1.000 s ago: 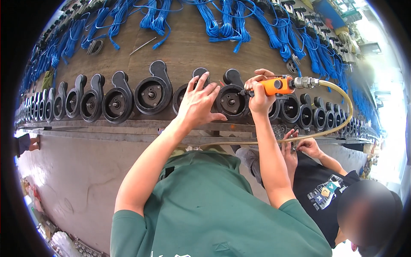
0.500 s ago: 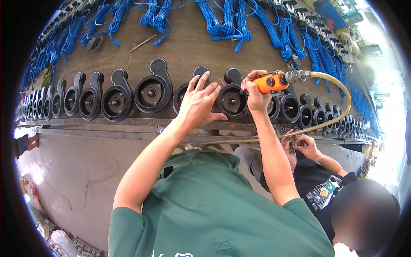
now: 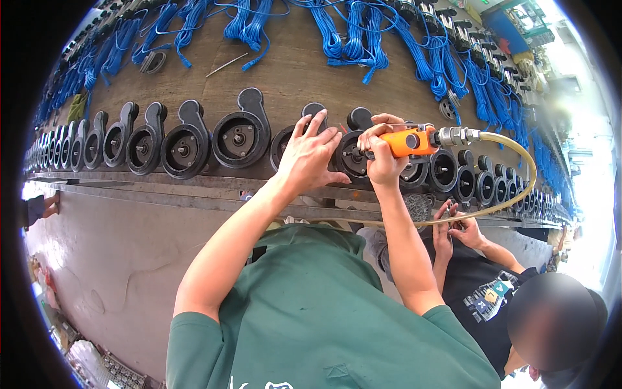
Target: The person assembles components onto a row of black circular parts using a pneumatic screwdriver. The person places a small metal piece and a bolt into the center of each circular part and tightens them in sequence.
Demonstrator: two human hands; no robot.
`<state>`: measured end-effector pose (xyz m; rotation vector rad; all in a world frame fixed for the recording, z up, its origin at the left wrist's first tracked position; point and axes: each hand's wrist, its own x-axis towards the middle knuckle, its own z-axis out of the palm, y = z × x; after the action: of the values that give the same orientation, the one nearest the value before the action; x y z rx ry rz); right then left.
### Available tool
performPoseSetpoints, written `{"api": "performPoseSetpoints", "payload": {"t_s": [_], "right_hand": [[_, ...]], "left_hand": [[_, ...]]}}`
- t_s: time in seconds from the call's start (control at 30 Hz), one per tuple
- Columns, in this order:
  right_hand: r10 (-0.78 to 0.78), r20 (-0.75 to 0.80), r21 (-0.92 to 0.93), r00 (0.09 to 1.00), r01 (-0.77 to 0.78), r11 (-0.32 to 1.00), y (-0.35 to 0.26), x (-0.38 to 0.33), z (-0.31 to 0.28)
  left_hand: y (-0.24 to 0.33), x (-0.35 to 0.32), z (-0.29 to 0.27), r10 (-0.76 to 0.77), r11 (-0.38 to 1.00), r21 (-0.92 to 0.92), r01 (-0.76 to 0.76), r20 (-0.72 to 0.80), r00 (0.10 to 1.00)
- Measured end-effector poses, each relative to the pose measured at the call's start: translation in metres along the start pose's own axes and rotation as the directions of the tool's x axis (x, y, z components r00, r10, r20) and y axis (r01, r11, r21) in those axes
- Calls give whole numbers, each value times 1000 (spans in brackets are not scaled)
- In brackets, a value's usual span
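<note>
- The left hand (image 3: pixel 310 157) is lying flat, fingers spread, on a black round housing (image 3: pixel 285 144) at the desk's (image 3: pixel 291 71) near edge.
- The right hand (image 3: pixel 382 155) is wrapping its grip tightly around an orange air driver (image 3: pixel 408 141), which is lying level and pointing left at the next housing (image 3: pixel 353 159).
- A yellowish hose (image 3: pixel 518 162) is running from the driver's right end and curving down under the desk edge.
- More black housings (image 3: pixel 240 136) are standing in a row along the edge, both sides of the hands.
- Blue wire bundles (image 3: pixel 350 39) are lying further back.
- Another person's hands (image 3: pixel 453 227) are working below the desk, at right.
</note>
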<state>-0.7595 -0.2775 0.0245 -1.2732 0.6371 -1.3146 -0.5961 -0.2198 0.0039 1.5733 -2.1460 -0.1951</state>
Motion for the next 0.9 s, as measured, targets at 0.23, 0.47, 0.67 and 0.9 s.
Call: {"api": "performPoseSetpoints", "payload": {"t_s": [0.23, 0.47, 0.67, 0.9], "right_hand": [[18, 34, 77, 999, -21, 997, 11, 0, -4], [42, 102, -14, 994, -41, 999, 10, -2, 1], [86, 105, -139, 991, -71, 988, 5, 1, 7], [27, 102, -228, 994, -3, 974, 22, -5, 3]], "left_hand": [[1, 1, 0, -11, 1000, -14, 11, 2, 1000], [1, 2, -2, -14, 999, -38, 13, -13, 1000], [0, 2, -4, -16, 998, -59, 15, -22, 1000], [0, 0, -3, -53, 997, -53, 55, 32, 998]]}}
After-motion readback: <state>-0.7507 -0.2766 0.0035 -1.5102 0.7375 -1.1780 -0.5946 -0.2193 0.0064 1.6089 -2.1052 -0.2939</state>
